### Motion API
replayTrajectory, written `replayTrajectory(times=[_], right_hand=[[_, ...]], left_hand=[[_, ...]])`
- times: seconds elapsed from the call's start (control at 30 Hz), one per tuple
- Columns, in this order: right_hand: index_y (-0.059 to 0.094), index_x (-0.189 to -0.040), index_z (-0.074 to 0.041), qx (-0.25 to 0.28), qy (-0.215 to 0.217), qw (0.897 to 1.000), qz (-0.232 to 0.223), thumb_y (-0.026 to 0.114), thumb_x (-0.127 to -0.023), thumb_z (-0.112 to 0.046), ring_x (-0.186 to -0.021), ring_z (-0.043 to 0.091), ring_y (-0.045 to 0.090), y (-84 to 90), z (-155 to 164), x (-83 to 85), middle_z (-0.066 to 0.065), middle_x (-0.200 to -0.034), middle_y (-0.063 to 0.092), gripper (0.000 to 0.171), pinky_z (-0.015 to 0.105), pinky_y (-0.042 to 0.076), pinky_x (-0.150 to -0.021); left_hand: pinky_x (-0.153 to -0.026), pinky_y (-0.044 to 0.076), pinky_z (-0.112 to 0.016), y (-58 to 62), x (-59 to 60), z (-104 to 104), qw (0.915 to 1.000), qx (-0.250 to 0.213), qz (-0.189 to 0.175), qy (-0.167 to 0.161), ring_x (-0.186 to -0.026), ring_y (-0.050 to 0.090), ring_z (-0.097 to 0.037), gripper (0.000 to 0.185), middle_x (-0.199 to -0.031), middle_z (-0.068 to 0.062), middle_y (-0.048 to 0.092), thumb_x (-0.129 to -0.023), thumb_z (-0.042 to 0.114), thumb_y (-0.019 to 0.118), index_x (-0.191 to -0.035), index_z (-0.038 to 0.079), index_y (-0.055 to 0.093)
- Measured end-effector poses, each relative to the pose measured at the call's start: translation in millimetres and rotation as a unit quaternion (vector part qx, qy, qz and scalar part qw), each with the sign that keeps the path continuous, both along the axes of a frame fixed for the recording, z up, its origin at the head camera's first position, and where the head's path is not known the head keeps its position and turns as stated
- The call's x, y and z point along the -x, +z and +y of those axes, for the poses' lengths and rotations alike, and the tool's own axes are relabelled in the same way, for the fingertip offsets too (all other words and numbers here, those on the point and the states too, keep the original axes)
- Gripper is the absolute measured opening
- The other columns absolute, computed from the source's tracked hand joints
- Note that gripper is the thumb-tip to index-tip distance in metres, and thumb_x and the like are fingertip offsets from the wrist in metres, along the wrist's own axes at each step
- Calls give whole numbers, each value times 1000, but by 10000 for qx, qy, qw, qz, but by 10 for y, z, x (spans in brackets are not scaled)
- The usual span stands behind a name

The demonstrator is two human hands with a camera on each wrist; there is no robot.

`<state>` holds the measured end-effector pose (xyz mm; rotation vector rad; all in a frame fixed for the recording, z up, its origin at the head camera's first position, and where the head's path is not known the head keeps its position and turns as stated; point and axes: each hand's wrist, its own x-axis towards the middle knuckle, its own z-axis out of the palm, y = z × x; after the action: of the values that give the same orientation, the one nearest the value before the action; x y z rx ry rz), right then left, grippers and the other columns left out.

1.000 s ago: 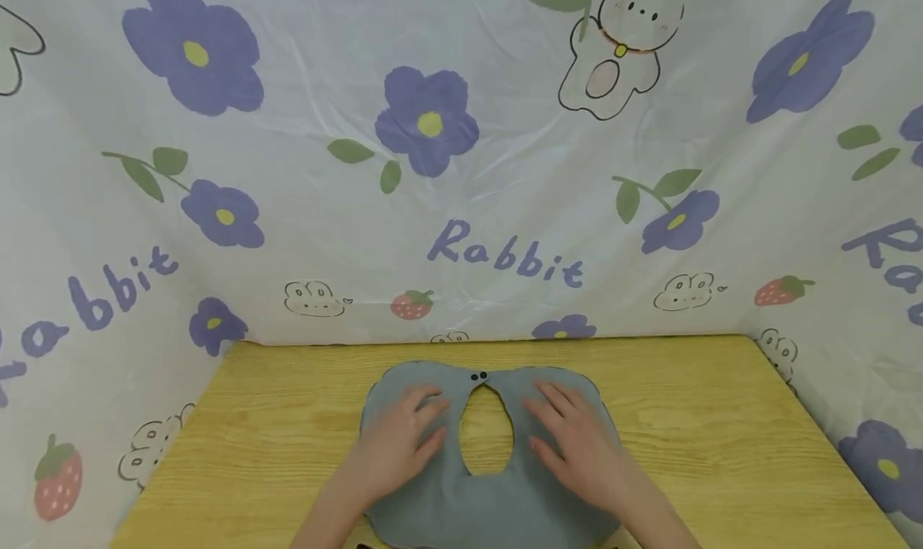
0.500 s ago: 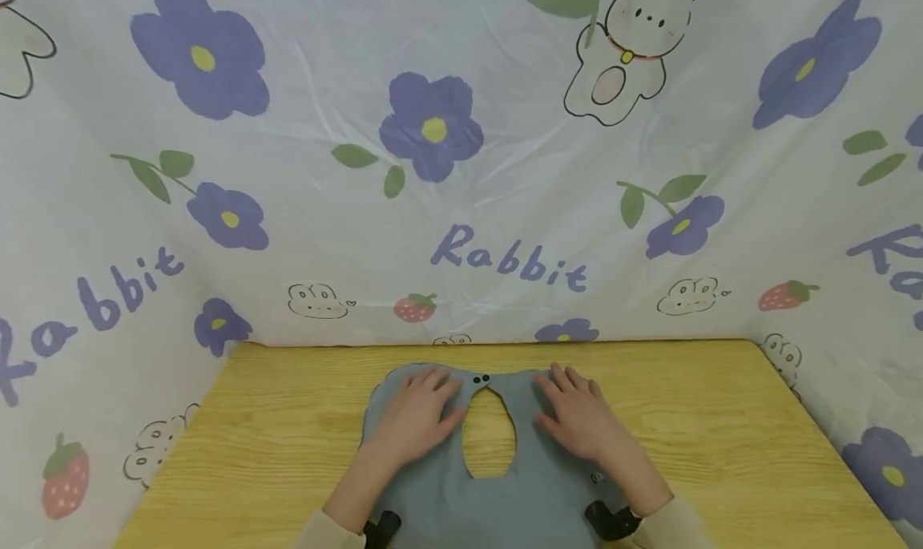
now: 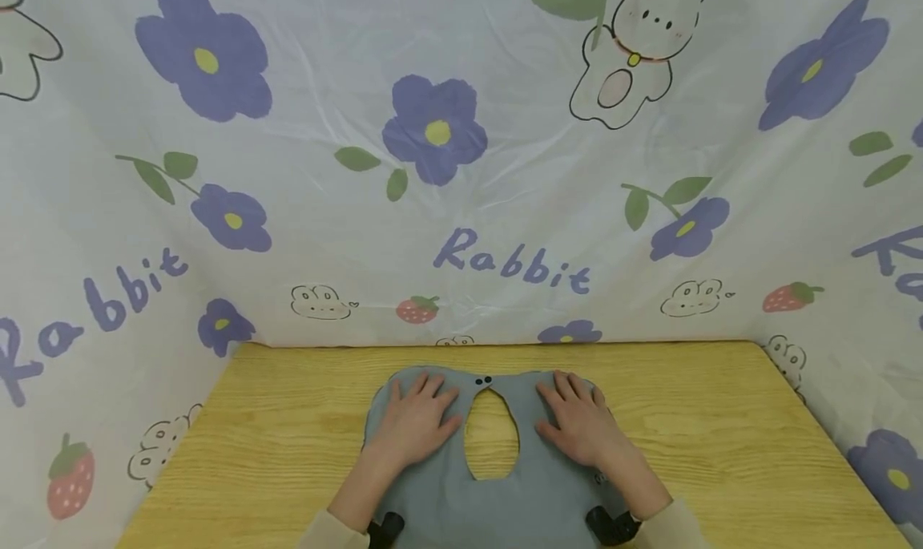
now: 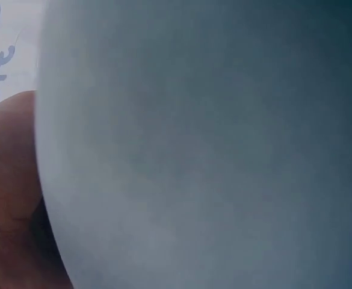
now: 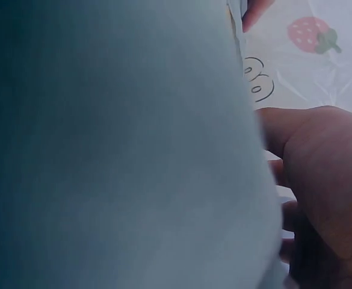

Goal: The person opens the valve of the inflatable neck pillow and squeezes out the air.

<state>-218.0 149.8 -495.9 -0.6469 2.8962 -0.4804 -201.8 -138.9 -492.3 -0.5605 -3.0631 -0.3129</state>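
A grey-blue bib (image 3: 497, 505) lies spread on the wooden table, its two black snaps (image 3: 483, 381) side by side above the oval neck hole. On the bib's left upper part rests my left hand (image 3: 417, 422), fingers spread and fairly straight. My right hand (image 3: 582, 422) lies on the upper right part, fingers pointing away from me. Blurred bib fabric (image 4: 194, 150) fills most of the left wrist view, with the hand at its left edge. In the right wrist view, the fabric (image 5: 133, 156) covers the left and middle, beside my thumb and fingers.
The wooden table (image 3: 721, 437) extends on both sides of the bib. Behind it hangs a white curtain (image 3: 324, 228) printed with purple flowers, rabbits and strawberries, and it also closes in both sides. Black wrist camera mounts (image 3: 611, 525) sit by the beige sleeves (image 3: 671, 529).
Both hands have moved slightly forward and settled on the bib with fingers straighter. The sleeves and wrist mounts have come into view. The head view has shifted slightly.
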Motion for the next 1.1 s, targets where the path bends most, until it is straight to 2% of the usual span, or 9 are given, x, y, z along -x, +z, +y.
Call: replayTrajectory(times=[0.23, 0.4, 0.6, 0.8, 0.93, 1.1], right_hand=[[50, -150, -3, 25, 68, 9999, -140, 67, -101, -33, -147, 49, 28, -41, 14, 12, 29, -159, 32, 60, 74, 23, -111], [52, -149, -4, 100, 99, 9999, -36, 67, -101, -34, -146, 50, 30, -16, 57, -34, 29, -158, 34, 59, 75, 24, -110], [51, -150, -5, 219, 104, 9997, -34, 67, -101, -35, -146, 52, 27, 59, 144, -200, 29, -159, 34, 60, 78, 23, -109], [51, -150, -6, 268, 47, 9995, -158, 69, -100, -36, -147, 51, 26, 61, 213, -331, 28, -160, 33, 61, 79, 24, -107], [52, -149, -5, 299, 14, 9995, -117, 70, -99, -35, -147, 51, 27, 36, 229, -351, 29, -159, 33, 61, 78, 26, -107], [50, -150, -3, 276, 45, 9995, -159, 69, -99, -34, -147, 52, 26, 3, 222, -358, 30, -160, 31, 62, 77, 25, -109]], left_hand=[[-108, 26, -78, -27, -17, -2, 9999, 46, -130, 10, -139, 46, -42, 45, -147, -16, 54, -100, 38, 67, -138, 13, 66], [-108, 27, -78, -27, -77, -18, 9997, -98, -231, 51, -140, 44, -44, 45, -148, -15, 54, -101, 37, 67, -139, 13, 66], [-106, 34, -75, 114, -273, -66, 9990, -319, -306, 61, -141, 42, -46, 46, -150, -17, 51, -100, 35, 68, -140, 12, 64], [-105, 36, -72, 207, -483, -101, 9999, -161, -27, 59, -140, 42, -47, 47, -150, -17, 51, -99, 34, 71, -140, 13, 64], [-105, 38, -70, 178, -546, -127, 9998, -92, -4, 160, -139, 43, -47, 47, -149, -18, 51, -97, 36, 72, -138, 13, 66], [-105, 37, -72, 95, -545, -165, 9994, -25, -207, 282, -140, 41, -47, 54, -151, -19, 48, -94, 41, 74, -140, 14, 64]])
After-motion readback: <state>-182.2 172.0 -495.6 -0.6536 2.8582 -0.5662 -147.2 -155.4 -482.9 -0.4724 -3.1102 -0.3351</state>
